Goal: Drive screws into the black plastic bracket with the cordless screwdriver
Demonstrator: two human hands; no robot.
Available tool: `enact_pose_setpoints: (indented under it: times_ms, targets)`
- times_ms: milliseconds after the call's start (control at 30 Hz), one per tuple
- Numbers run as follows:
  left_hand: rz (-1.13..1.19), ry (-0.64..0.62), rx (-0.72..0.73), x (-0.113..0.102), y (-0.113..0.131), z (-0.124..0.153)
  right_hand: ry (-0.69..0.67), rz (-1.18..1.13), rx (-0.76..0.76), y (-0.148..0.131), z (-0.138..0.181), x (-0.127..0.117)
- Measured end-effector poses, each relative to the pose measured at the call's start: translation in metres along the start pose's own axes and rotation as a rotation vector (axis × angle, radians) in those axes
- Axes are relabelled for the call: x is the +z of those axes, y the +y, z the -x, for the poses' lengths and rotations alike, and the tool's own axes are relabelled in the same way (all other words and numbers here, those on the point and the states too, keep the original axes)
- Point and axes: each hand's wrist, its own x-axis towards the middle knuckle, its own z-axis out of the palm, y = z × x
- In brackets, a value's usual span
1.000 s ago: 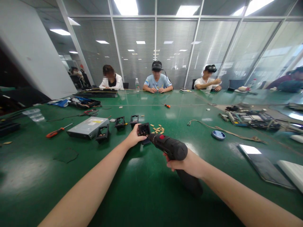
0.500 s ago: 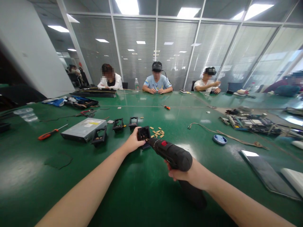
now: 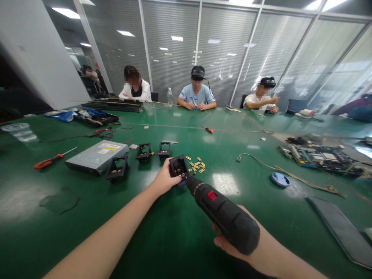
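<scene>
My left hand (image 3: 167,178) is closed around the left side of a black plastic housing (image 3: 178,164), its open face tilted up with small metal parts inside. A black cordless drill (image 3: 222,213) with a red switch is gripped in my right hand (image 3: 229,238); much of its handle is hidden. The drill's nose points into the lower right of the housing, and I cannot make out whether the tip touches a part. Just right of the housing lie several small brass plates (image 3: 197,166). Similar black frames (image 3: 117,169) stand to the left.
A grey disc drive (image 3: 97,157) and an orange screwdriver (image 3: 49,161) lie at left. On the right are a blue round lid (image 3: 279,179), a cord (image 3: 261,164), a dark flat device (image 3: 337,226) and a circuit board (image 3: 316,155). Several people sit across the green table (image 3: 139,232).
The drill in my right hand has drawn back slightly and tilted, its rear end lower and farther right. My left hand keeps the housing. The view has tipped down a little.
</scene>
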Motion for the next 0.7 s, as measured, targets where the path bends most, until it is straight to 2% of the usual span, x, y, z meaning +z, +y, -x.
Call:
enact_pose_setpoints:
  times_ms: [133, 300, 400, 700]
  targets:
    - [0.033, 0.003, -0.044, 0.003, 0.008, 0.003, -0.045, -0.099, 0.148, 0.002, -0.007, 0.005]
    - [0.063, 0.003, -0.078, 0.003, 0.006, 0.005, -0.056, -0.069, 0.079, 0.025, -0.012, 0.004]
    - [0.045, 0.006, -0.104, 0.004, 0.005, 0.006, -0.06, -0.078, 0.115, 0.033, -0.013, 0.002]
    - [0.057, 0.034, -0.137, 0.004, 0.002, 0.007, -0.176, -0.194, 0.073, 0.034, -0.021, 0.0]
